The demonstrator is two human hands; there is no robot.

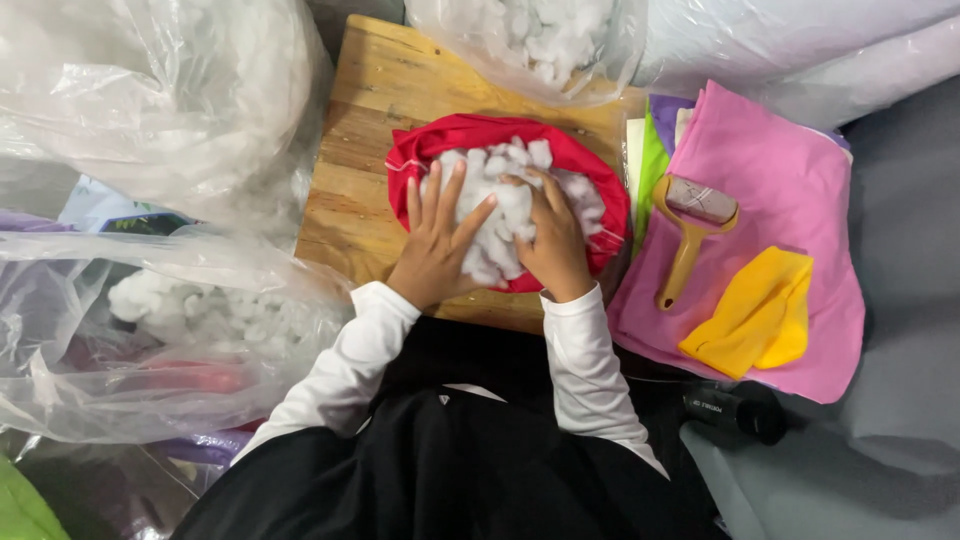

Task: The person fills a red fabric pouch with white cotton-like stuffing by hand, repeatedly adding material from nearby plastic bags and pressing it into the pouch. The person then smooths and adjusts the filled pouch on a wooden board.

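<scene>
Black-clothed lap, white sleeves nearest | clear plastic bags (pixel 150 110) left and top hold white stuffing, lower-left bag maybe something red too | wooden board (pixel 370 130) carries red fabric (pixel 470 135), already heaped with white stuffing (pixel 500 215), edges not closed | left hand (pixel 435 240) flat, fingers spread on stuffing | right hand (pixel 555 245) curled, pressing, gripping nothing

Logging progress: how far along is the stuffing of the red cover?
Done: white stuffing already heaped inside the open red fabric cover on the wooden board. In hand: left hand and right hand both press flat on the heap. Left: the cover is still open, fluff exposed; more stuffing sits in the plastic bag at left.
</scene>
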